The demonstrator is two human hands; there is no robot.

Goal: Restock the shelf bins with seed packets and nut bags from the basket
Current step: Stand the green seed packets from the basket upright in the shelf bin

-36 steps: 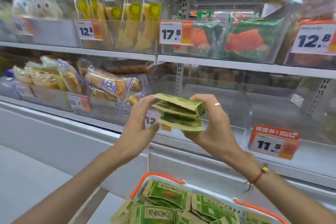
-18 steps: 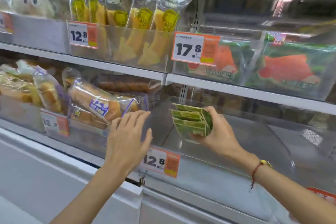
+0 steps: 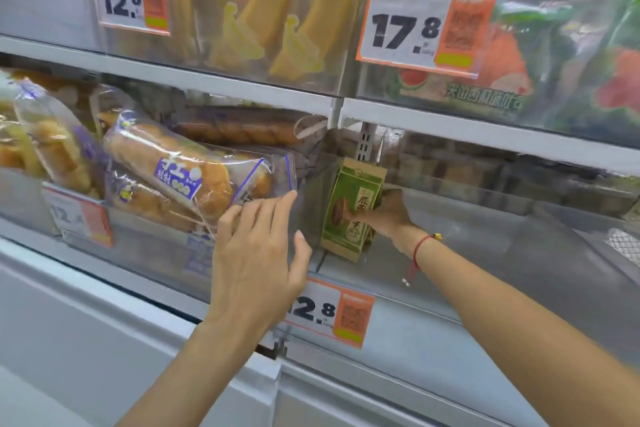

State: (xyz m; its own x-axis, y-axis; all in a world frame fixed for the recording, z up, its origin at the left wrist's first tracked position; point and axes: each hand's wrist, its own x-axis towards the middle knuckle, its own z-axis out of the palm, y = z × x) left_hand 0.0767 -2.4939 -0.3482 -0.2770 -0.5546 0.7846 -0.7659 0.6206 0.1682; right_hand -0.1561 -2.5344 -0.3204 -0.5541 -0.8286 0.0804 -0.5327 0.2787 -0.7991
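Note:
Green and tan seed packets (image 3: 353, 208) stand upright inside the clear shelf bin (image 3: 485, 263) on the lower shelf, near its left wall. My right hand (image 3: 388, 215) reaches into the bin and grips the packets from behind and from the right, with the thumb across the front packet. My left hand (image 3: 259, 253) hovers in front of the bin's left corner, fingers straight and spread, holding nothing. Its fingertips are at the plastic edge of a bread bag. The basket is out of view.
Bagged bread loaves (image 3: 180, 170) fill the bin to the left. A 12.8 price tag (image 3: 329, 308) hangs on the bin front. Above, bins hold yellow banana-shaped snacks (image 3: 277, 28) and watermelon-print bags (image 3: 519, 73) behind a 17.8 tag (image 3: 422, 24).
My right hand moved the packets deeper and lower into the bin and turned them upright. My left hand rose slightly toward the bin. The camera moved closer to the shelf.

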